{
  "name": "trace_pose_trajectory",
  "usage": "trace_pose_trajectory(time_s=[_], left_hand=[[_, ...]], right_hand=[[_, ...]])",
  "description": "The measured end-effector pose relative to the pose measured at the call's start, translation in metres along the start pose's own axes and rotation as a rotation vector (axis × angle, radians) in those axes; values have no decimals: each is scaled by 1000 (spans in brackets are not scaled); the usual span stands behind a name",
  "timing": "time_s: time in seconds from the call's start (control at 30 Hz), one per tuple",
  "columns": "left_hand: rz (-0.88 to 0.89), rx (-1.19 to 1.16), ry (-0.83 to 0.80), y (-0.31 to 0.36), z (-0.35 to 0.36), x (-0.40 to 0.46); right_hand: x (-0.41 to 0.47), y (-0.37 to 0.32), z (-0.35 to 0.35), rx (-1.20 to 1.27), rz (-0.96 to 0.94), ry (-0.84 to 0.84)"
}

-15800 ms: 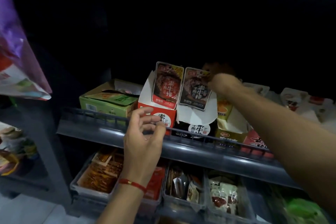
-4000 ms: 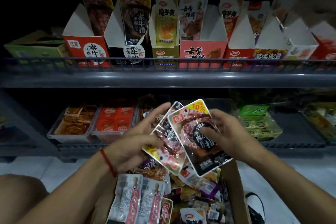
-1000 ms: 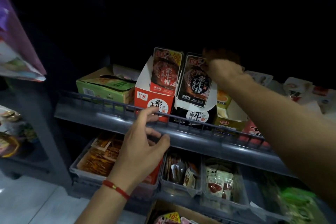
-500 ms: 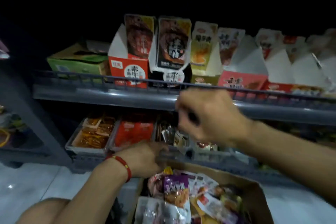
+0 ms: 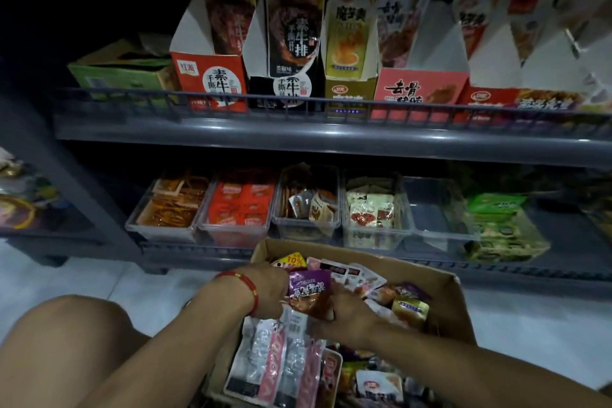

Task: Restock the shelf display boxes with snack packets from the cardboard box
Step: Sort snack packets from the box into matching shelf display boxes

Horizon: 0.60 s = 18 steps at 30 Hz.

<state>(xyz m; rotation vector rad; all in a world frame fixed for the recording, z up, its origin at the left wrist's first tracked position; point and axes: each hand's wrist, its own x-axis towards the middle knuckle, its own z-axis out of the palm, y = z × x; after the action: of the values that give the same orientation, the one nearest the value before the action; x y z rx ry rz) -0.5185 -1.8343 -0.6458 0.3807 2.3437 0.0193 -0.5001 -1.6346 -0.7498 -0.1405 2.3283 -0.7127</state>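
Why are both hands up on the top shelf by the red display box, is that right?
Not quite. In the head view both hands, left hand and right hand, are down in the cardboard box among the snack packets, not up by the red display box.

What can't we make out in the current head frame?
- Left hand fingers: behind the purple packet; grip unclear.
- Right hand fingertips: buried among packets.
- Cardboard box near end: cut off by the bottom edge.
- Far-right display boxes: blurred and dark.
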Motion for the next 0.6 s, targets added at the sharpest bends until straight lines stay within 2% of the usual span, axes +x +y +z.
trace_pose_trajectory(time_s=[0.17,0.3,0.47,0.6], left_hand=[[21,-13,6,-2,10,8],[33,-75,32,-7,16,15],[31,-79,58,-12,18,16],[32,-104,73,-13,18,17]], right_hand=[[10,-7,21,94,53,264],[11,-6,34,84,99,292],[11,-2,37,-35,45,285],[9,0,34,-123,-67,330]])
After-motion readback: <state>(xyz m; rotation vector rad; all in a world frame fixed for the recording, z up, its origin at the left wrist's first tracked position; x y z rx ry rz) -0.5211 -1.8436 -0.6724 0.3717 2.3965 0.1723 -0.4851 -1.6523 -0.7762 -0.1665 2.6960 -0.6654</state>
